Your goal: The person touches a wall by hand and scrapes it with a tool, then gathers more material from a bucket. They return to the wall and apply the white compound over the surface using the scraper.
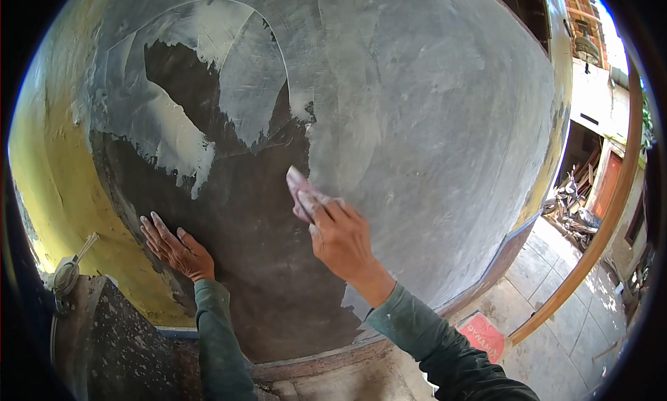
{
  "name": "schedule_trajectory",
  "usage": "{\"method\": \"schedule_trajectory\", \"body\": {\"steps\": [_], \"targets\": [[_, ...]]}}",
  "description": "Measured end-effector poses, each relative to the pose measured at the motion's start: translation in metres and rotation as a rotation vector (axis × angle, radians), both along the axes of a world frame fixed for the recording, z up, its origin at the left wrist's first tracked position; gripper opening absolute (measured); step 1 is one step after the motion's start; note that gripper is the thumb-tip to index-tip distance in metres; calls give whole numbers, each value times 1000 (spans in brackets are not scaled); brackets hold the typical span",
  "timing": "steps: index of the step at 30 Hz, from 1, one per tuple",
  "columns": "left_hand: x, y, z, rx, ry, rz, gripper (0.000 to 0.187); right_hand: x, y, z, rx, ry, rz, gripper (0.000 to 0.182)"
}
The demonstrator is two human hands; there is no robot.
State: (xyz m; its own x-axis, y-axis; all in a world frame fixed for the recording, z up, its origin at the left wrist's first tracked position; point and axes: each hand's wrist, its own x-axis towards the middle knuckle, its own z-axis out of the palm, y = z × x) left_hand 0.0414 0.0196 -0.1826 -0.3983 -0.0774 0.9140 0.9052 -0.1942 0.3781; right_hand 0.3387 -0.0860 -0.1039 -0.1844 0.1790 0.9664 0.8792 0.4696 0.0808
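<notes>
"Wall (431,123) straight ahead of the person, filling most of the view. What's the right grip (342,238) doing?"

"Closed firmly on a pale pinkish piece (303,193) (cloth or scraper, I can't tell which), its tip pointing up and leftward over the dark part. Whether it touches the surface, I can't make out."

"And the left grip (177,248)?"

"Holding nothing: fingers spread, laid against the dark lower-left part of the wall."

"How does the surface look there?"

"Two-toned. A dark grey-brown patch (264,262) runs between the hands. Above the left one, pale grey coating (184,134) ends in ragged edges, with a dark gap within it and a thin arched ridge (272,31) curving over the top. Toward the right, the grey spreads wide, cloudy and streaked."

"Farther out?"

"Green sleeves (219,331), a yellow strip (59,179) along the left edge, a speckled dark ledge (128,345) at lower left. At lower right, a red piece (479,335) with pale lettering sits near a wooden post (627,165); beyond, a tiled floor (590,331) with patches of sun and a jumble of things (573,199)."
</notes>
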Motion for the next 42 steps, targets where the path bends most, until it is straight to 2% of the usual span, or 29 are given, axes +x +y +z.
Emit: {"method": "schedule_trajectory", "body": {"steps": [2,4,7,9,11,12,14,17,19,22,24,27,29,31,34,35,36,39,42], "targets": [[0,-2,1,-1,1,7,57,4,-4,4,-159,22,202,27],[0,-3,3,16,-7,15,57,27,-6,34,-53,108,311,18],[0,-2,2,-17,-14,33,56,67,-21,123,27,184,188,26],[0,-2,1,-35,-7,43,56,86,-17,183,220,112,23,27],[0,-2,2,-30,-3,43,56,81,-22,225,224,84,-131,21],[0,-2,1,-30,-3,42,56,80,-17,232,220,82,-133,21],[-1,-2,2,-29,-4,41,56,73,-2,238,292,-34,-354,26],[-1,-2,1,-22,-3,45,55,59,32,202,250,-98,-416,35],[-1,-2,1,-39,-13,46,55,49,49,162,388,-160,-355,41],[-1,-2,0,-39,-5,54,56,38,31,105,332,-242,-300,46],[0,-3,0,-38,-5,52,56,38,9,93,55,-288,-125,48],[-1,-3,1,-22,-8,63,56,44,-24,148,67,-198,33,39],[0,-4,1,-42,-15,32,57,56,-19,210,444,-231,-16,33],[-1,-1,0,-33,-15,35,56,50,-26,274,372,-264,-178,31],[-2,-1,0,-17,-8,33,56,39,0,347,381,-369,-177,31],[-1,-2,1,-8,-6,29,55,37,13,366,384,-459,-238,22],[1,-2,1,-14,-2,25,55,34,16,371,385,-548,-299,17],[-2,-2,2,-34,10,40,56,47,12,367,267,-642,-408,18],[-2,-1,1,-19,37,33,57,77,9,336,258,-629,-359,16]]}}
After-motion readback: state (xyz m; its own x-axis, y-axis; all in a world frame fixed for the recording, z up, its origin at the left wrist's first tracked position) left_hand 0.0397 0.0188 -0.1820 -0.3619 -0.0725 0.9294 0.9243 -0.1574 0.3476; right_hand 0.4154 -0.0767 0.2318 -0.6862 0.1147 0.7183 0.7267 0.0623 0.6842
